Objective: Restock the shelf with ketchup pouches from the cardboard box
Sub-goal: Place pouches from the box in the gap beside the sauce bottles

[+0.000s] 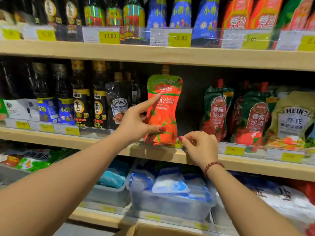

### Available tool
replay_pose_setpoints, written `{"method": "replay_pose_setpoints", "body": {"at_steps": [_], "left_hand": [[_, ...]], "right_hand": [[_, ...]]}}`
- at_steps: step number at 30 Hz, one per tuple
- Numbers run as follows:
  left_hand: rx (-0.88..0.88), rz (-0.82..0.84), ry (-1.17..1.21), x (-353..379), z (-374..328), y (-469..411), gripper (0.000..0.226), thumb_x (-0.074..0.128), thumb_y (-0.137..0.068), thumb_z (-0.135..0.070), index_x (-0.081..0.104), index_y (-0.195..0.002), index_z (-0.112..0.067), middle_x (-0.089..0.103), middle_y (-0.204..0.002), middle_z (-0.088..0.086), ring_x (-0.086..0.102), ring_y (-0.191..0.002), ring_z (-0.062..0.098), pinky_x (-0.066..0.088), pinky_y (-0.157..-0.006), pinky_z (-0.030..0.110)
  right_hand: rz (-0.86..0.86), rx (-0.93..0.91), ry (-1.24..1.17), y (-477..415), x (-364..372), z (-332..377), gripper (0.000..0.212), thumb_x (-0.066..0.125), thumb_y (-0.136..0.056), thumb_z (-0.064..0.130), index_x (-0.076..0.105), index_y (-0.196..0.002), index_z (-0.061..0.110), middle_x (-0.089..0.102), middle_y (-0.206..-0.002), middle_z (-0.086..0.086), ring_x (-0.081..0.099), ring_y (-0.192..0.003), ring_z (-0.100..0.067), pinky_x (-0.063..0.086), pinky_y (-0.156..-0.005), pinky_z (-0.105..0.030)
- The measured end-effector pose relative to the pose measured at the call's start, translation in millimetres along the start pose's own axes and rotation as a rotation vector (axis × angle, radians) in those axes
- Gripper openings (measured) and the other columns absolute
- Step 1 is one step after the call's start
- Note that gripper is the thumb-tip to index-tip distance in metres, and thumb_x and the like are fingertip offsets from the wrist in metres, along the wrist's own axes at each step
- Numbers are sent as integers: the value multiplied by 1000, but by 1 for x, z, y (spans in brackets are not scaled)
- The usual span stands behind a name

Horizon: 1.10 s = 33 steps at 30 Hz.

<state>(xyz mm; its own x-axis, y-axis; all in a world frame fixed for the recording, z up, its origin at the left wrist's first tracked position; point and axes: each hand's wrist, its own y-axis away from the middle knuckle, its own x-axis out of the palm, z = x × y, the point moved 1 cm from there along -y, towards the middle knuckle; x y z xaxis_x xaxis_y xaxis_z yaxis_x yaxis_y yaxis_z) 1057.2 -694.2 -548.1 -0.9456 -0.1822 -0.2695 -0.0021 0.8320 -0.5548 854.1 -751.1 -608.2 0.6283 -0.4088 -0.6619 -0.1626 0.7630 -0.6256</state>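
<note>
A red and green ketchup pouch [166,109] stands upright at the front of the middle shelf [153,155], in a dark gap between other products. My left hand [136,121] holds it from the left, thumb across its lower front and index finger stretched along its label. My right hand [199,147] is just right of the pouch's base, fingers curled at the clear front rail [221,145] of the shelf; whether it pinches the rail is unclear. The top edge of the cardboard box [153,229] shows at the bottom of the view.
Dark green ketchup pouches [216,111] and a Heinz pouch [293,123] stand to the right of the gap. Black Heinz pouches [118,106] and sauce bottles [81,103] stand to the left. Clear bins with blue packs [170,198] sit on the shelf below.
</note>
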Motion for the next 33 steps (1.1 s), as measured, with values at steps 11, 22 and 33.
{"method": "replay_pose_setpoints", "body": {"at_steps": [11, 22, 33], "left_hand": [[-33, -6, -55, 26, 42, -61, 99, 80, -66, 3, 37, -127, -61, 50, -134, -5, 55, -117, 14, 54, -89, 34], [-70, 164, -407, 35, 62, -64, 112, 78, -73, -14, 0, -130, -72, 32, -138, -7, 44, -123, 17, 52, -83, 26], [-136, 155, -697, 40, 61, -86, 124, 84, -66, -19, -11, -134, -62, 43, -136, 10, 52, -118, 29, 48, -96, 49]], "right_hand": [[-172, -117, 17, 6, 13, -7, 17, 66, -81, 37, 62, -65, 32, 58, -60, 15, 45, -62, -5, 18, -67, -25], [-167, -106, 28, 7, 13, -5, 15, 67, -80, 35, 62, -67, 32, 56, -60, 16, 45, -62, -5, 16, -68, -22], [-179, -111, 13, 9, 13, -3, 15, 69, -80, 33, 61, -67, 33, 52, -61, 19, 44, -63, -4, 19, -69, -23]]}}
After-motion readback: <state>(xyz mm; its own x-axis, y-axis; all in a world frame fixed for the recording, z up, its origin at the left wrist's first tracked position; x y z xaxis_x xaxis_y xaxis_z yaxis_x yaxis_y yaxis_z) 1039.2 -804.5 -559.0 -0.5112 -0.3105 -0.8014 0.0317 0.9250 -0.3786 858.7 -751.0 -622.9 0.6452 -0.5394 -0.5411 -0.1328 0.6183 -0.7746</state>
